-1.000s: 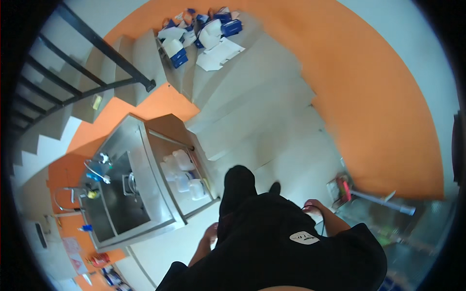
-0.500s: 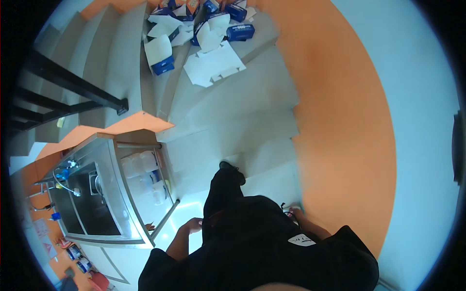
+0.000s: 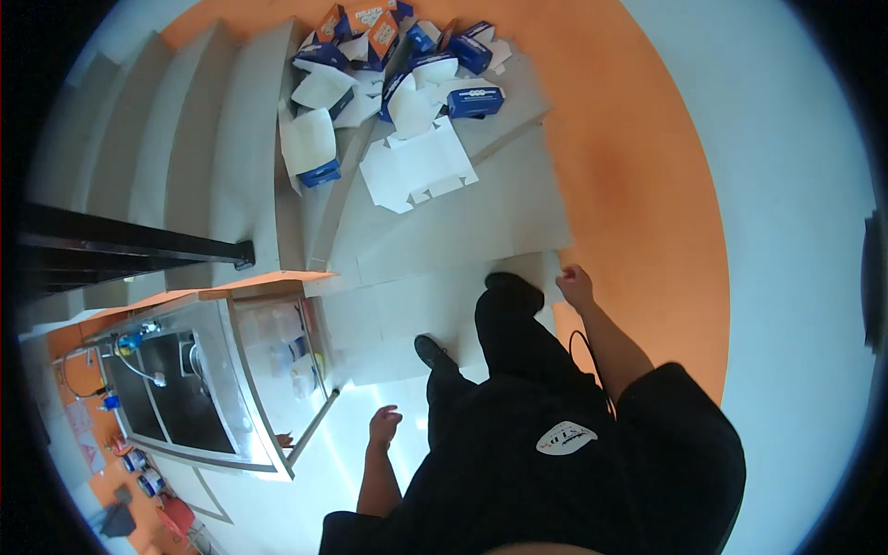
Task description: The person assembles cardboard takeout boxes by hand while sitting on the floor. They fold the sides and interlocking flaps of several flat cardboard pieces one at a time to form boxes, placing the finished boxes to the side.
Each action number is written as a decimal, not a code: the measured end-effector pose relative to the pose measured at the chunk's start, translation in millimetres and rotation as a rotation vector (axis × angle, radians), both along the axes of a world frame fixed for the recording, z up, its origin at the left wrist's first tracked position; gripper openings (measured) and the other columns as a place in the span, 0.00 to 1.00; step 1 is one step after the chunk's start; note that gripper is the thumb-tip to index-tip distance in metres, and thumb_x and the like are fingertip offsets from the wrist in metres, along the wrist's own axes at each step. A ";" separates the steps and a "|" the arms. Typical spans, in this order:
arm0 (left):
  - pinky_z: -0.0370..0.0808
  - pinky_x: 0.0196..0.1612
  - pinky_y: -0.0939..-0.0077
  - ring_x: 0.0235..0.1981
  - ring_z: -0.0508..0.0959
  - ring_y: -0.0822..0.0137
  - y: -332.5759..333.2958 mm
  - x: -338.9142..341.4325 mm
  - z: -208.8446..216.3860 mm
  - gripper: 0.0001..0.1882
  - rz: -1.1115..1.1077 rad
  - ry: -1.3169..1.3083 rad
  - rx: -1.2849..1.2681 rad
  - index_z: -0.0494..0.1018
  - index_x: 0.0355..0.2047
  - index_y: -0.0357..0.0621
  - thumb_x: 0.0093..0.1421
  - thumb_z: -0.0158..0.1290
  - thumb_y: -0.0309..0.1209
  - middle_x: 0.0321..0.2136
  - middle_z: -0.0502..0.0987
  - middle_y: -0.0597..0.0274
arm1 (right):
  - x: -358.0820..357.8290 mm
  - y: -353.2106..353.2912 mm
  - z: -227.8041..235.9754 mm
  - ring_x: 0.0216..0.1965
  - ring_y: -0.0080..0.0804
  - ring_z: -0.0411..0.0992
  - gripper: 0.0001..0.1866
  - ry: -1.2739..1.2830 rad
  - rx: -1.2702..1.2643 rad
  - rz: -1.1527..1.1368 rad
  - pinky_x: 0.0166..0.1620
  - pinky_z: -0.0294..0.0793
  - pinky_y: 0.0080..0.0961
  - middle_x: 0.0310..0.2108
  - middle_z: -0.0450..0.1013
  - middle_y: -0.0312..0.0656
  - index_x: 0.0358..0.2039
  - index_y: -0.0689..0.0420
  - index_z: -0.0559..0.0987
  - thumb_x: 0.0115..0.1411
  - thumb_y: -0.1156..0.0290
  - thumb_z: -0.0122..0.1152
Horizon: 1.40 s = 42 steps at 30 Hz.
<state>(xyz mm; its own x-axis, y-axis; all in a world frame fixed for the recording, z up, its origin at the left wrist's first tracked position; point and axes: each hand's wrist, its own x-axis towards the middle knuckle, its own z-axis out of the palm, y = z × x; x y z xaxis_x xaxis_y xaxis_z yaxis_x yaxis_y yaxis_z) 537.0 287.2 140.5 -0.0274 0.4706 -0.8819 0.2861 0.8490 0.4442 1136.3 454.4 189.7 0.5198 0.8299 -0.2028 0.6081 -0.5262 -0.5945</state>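
My left hand (image 3: 385,425) hangs beside my left leg, between it and the steel sink unit; its fingers are loosely apart and nothing shows in them. My right hand (image 3: 576,288) is held forward near the orange wall band, with its fingers curled in and no object visible. Neither hand touches anything. Ahead on the steps lies a heap of cardboard boxes, among them a blue box (image 3: 475,102), an open white-flapped box (image 3: 310,142) and an orange box (image 3: 372,18). A flattened white carton (image 3: 421,168) lies at the near side of the heap.
Stairs (image 3: 208,120) climb at the left behind a black railing (image 3: 139,242). A steel sink (image 3: 171,393) stands at the left, with plastic containers (image 3: 299,356) on its lower shelf. The orange wall band (image 3: 638,222) curves along the right. A black cable (image 3: 580,344) loops by my right forearm.
I have moved forward, and the boxes appear nearer. My right hand has swung forward from beside my body. A second shoe now shows ahead, on the right.
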 end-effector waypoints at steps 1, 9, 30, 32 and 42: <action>0.73 0.39 0.78 0.32 0.75 0.74 5.9 12.6 -0.9 0.19 0.027 0.036 0.085 0.79 0.49 0.43 0.55 0.58 0.28 0.31 0.78 0.67 | 1.0 33.2 -11.5 0.39 0.43 0.77 0.17 -0.021 -0.043 0.100 0.45 0.76 0.36 0.35 0.77 0.48 0.39 0.59 0.79 0.52 0.63 0.67; 0.67 0.30 0.80 0.25 0.69 0.77 68.0 161.8 -9.5 0.15 0.463 0.169 0.234 0.79 0.46 0.40 0.60 0.50 0.26 0.25 0.73 0.69 | -52.8 260.0 -92.2 0.57 0.52 0.67 0.24 -0.329 -0.359 0.950 0.58 0.70 0.46 0.54 0.67 0.52 0.55 0.58 0.71 0.59 0.68 0.64; 0.76 0.44 0.73 0.39 0.81 0.67 258.4 297.4 -94.9 0.14 0.920 0.642 0.937 0.78 0.48 0.38 0.64 0.53 0.29 0.39 0.81 0.57 | -124.6 446.2 -142.2 0.44 0.54 0.76 0.11 -0.351 -0.063 1.721 0.47 0.75 0.41 0.38 0.78 0.56 0.40 0.61 0.81 0.56 0.73 0.64; 0.77 0.44 0.73 0.38 0.81 0.66 295.3 343.5 -61.9 0.15 0.896 0.558 0.925 0.77 0.50 0.38 0.66 0.54 0.32 0.41 0.82 0.55 | -132.6 439.4 -130.9 0.42 0.50 0.78 0.12 -0.365 0.031 1.775 0.45 0.76 0.40 0.38 0.79 0.54 0.40 0.60 0.82 0.55 0.72 0.66; 0.78 0.35 0.71 0.35 0.81 0.64 521.9 439.7 -134.0 0.32 0.923 0.182 0.688 0.69 0.57 0.34 0.70 0.47 0.53 0.42 0.79 0.55 | -80.2 500.0 -170.1 0.32 0.20 0.77 0.11 0.613 -0.350 1.358 0.31 0.76 0.23 0.30 0.80 0.37 0.34 0.60 0.84 0.53 0.68 0.74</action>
<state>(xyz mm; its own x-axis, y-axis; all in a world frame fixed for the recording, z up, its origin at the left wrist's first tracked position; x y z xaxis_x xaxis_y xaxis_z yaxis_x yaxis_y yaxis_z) 976.8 809.1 6.5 -0.7091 0.5831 -0.3964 -0.2081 0.3641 0.9078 1056.1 954.4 19.6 -0.8032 0.4610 -0.3773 0.4458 0.0451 -0.8940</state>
